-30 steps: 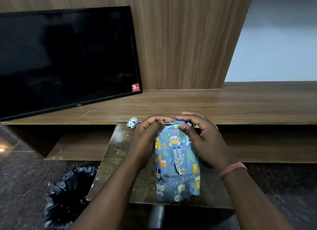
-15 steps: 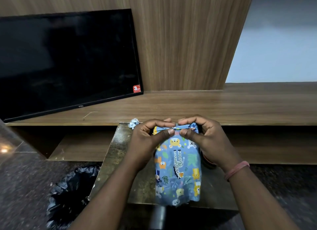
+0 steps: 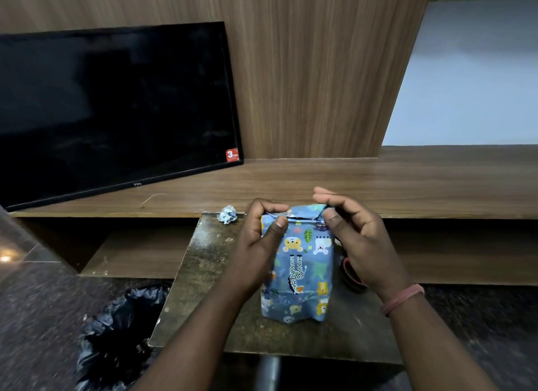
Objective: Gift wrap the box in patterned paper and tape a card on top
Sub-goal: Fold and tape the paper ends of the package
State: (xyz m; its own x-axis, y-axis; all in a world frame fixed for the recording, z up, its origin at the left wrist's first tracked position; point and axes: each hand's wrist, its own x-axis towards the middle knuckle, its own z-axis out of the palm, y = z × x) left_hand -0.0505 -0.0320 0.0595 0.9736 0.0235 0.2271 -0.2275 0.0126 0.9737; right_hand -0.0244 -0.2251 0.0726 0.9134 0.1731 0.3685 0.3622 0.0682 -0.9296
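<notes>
both hands pinch the far fold of the wrapped box [image 3: 297, 262] on the bench [image 3: 203, 274]: left hand [image 3: 259, 245], right hand [image 3: 358, 239].

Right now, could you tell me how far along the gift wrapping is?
Done: the animal-print paper already covers the box's visible faces on the small table. In hand: the left hand and right hand pinch the far end flap along its fold. Left: that end shows no tape, the near end looks loose, and no card is visible; a tape roll sits beside the box.
</notes>
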